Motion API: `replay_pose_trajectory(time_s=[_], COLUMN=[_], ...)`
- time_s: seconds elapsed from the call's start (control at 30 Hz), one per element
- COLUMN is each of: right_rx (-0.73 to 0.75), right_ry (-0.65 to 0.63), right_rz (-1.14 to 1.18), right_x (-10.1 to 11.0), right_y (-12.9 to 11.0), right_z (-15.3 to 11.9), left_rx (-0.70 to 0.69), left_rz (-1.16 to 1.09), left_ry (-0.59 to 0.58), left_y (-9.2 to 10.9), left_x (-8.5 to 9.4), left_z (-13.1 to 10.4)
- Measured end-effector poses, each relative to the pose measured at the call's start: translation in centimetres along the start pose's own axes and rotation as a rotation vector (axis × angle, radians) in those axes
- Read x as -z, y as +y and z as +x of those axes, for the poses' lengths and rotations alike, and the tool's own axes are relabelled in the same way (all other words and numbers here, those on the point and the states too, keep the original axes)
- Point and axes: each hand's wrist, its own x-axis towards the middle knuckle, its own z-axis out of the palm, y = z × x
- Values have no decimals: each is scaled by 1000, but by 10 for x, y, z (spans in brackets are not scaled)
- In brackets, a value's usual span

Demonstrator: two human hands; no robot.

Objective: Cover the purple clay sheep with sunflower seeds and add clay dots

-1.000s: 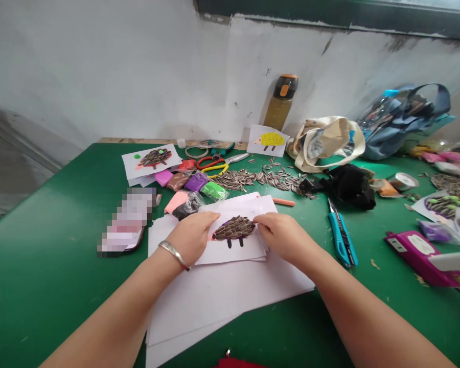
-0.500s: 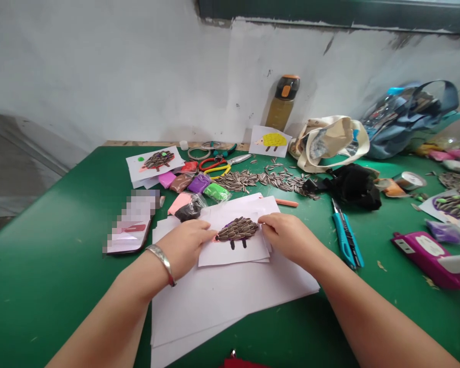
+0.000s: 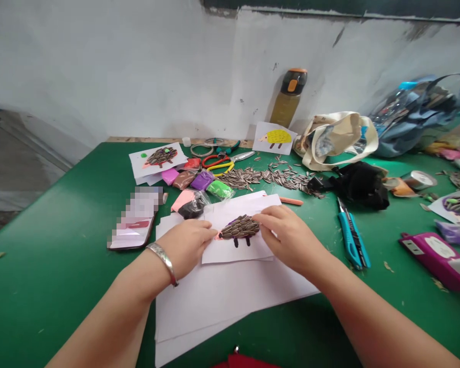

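A small white card (image 3: pixel 219 253) carries a hedgehog picture (image 3: pixel 238 228) with a back of striped sunflower seeds, a pink face and two dark legs. It lies on larger white sheets (image 3: pixel 210 306). My left hand (image 3: pixel 187 244) holds the card's left edge, its thumb beside the hedgehog's nose. My right hand (image 3: pixel 293 239) has its fingers bent together, the tips at the upper right end of the seed back. Whether a seed is between them is hidden. Behind the sheets lie loose sunflower seeds (image 3: pixel 241 179) and bagged clay, including a green pack (image 3: pixel 220 189).
A phone (image 3: pixel 132 230) lies at left, a blue utility knife (image 3: pixel 352 240) at right with its blade out. Scissors (image 3: pixel 219 166), finished hedgehog cards, a bottle (image 3: pixel 287 102) and bags line the back. A black cloth item (image 3: pixel 364 186) and a magenta case (image 3: pixel 433 258) sit further right.
My right hand has moved from the card's right edge onto the seed back's upper right end. My left hand stays at the card's left edge. The view has shifted slightly.
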Motion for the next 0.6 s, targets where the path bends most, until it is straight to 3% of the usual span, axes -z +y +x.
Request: replay_pose_trajectory(time_s=[0.07, 0.17, 0.6], right_rx=[144, 242, 272], right_ry=[66, 58, -32], right_rz=[-52, -122, -172], right_x=[-5, -16, -35], right_y=[-12, -28, -41], right_z=[-2, -4, -3], left_rx=[-10, -8, 1], left_rz=[12, 27, 112], left_ry=[1, 8, -51], left_y=[-1, -2, -1], left_x=[-1, -5, -9], left_z=[0, -1, -1])
